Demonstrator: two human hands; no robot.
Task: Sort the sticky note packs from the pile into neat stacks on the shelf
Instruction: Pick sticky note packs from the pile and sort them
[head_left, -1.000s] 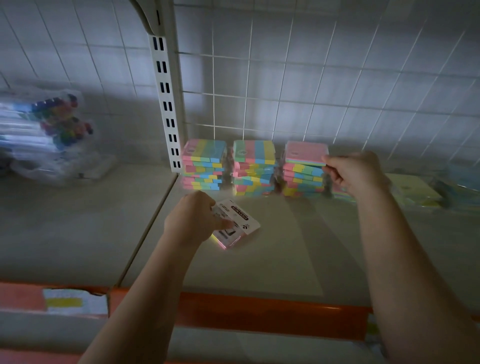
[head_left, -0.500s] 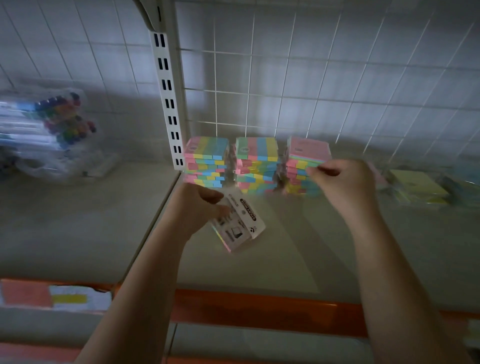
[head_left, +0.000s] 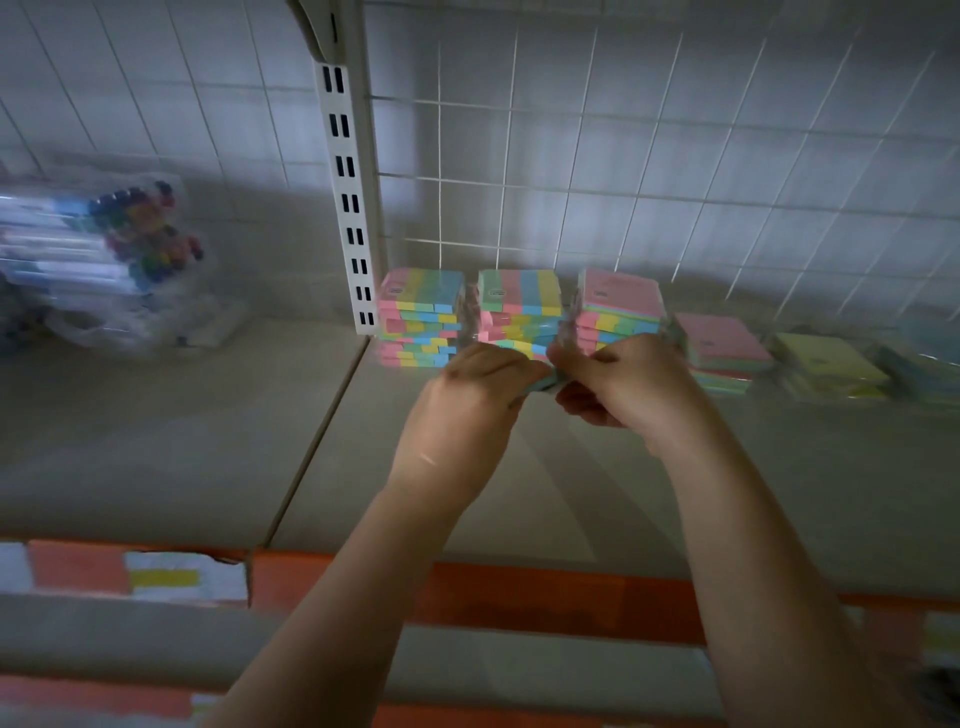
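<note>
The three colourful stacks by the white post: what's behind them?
Behind the three stacks stands a white wire grid against a tiled wall. The stacks' lower fronts are covered by both hands, which hold a pack.

Both arms reach up and forward from the bottom of the view, forearms bare, converging toward the middle. The left hand (head_left: 470, 400) and right hand (head_left: 621, 387) meet knuckle to knuckle just in front of the middle stack (head_left: 519, 312), backs of the hands facing the camera. Fingers on both are curled in, pinching a small pack (head_left: 545, 383) between them; only a sliver of it shows. Wrists look fairly straight, right one slightly higher.
</note>
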